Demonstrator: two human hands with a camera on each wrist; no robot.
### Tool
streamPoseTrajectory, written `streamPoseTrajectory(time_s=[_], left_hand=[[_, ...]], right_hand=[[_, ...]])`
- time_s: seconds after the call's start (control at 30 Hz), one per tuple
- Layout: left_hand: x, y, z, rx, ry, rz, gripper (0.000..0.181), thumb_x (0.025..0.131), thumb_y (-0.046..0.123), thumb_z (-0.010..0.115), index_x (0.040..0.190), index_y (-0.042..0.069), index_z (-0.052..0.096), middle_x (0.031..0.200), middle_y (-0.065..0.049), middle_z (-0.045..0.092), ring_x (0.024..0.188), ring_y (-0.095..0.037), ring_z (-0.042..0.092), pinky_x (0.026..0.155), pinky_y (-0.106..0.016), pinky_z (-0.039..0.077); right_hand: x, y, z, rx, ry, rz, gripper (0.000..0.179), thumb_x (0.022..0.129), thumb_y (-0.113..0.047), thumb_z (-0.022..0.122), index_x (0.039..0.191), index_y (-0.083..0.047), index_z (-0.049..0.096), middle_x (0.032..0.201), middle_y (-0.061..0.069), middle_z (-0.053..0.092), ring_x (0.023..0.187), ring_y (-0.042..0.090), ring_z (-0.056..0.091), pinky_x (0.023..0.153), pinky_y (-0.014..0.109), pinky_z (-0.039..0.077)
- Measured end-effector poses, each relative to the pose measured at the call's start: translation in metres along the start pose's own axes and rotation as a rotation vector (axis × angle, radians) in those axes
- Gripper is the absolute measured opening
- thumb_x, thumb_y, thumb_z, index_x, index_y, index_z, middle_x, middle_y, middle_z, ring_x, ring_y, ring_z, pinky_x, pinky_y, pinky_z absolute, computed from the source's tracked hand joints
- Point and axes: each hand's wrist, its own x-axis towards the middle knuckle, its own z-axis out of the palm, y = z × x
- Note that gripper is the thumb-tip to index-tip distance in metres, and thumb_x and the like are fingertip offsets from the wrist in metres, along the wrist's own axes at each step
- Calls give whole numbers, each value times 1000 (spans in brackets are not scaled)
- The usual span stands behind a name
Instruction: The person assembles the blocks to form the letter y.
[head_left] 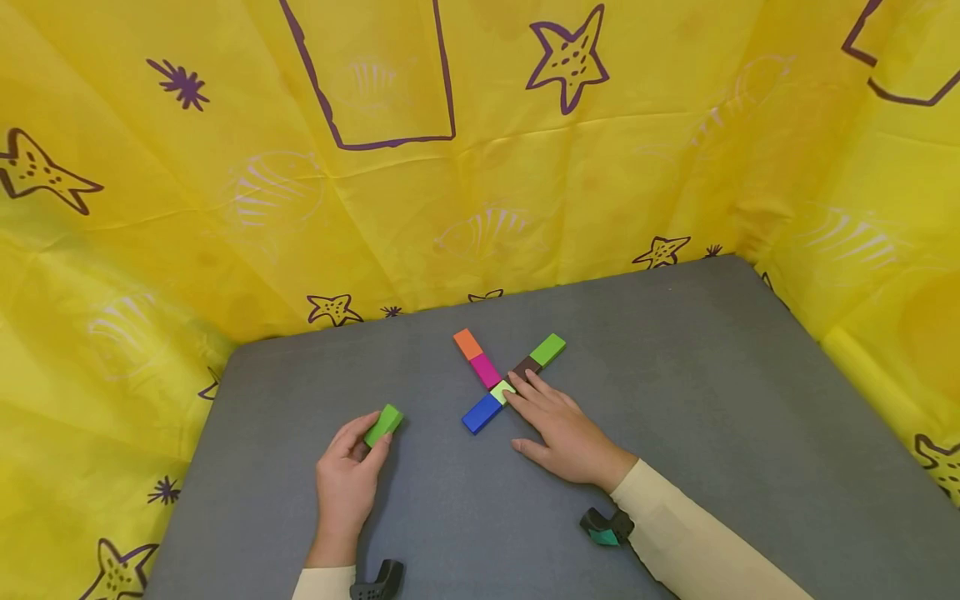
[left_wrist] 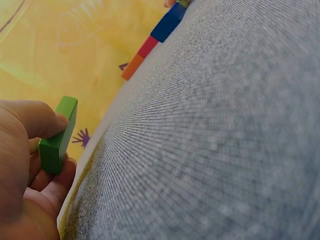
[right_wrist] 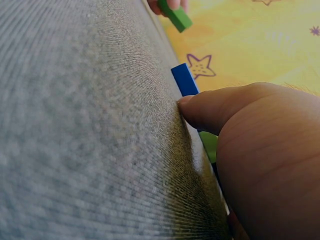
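My left hand (head_left: 349,475) pinches a green block (head_left: 385,426) between thumb and fingers, left of the block pattern. In the left wrist view the same green block (left_wrist: 59,135) is held up on its long side. My right hand (head_left: 566,433) lies with extended fingers over the middle of the pattern, its fingertips at the dark brown block (head_left: 525,367) and the pale yellow-green block (head_left: 502,392). A blue block (head_left: 482,413) continues the line at lower left, and another green block (head_left: 548,349) at upper right. Magenta (head_left: 485,371) and orange (head_left: 467,343) blocks branch off to the upper left.
The blocks lie on a grey cloth-covered table (head_left: 712,400). A yellow curtain (head_left: 510,175) with starfish and fish drawings hangs behind and at both sides. Dark straps with camera mounts (head_left: 606,528) sit at both wrists, below cream sleeves (head_left: 697,533).
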Motion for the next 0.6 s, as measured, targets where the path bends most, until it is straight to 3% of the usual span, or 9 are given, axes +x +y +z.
streamPoseTrajectory(time_s=[0.33,0.6], left_hand=[[-1,2,1,-44,-48,56,38,91,-16,80,127,-4,77,128,-16,70,118,-18,65,98,-18,51],[-3,3,5,-27,-77,85,39,90,-15,82,126,-2,79,127,-14,72,116,-17,65,95,-16,52]], right_hand=[[1,1,1,-6,3,0,74,106,-31,74,168,-7,41,178,9,23,165,33,11,122,67,25],[1,1,1,-15,1,5,74,106,-32,75,168,-7,42,178,9,24,165,33,12,123,67,26]])
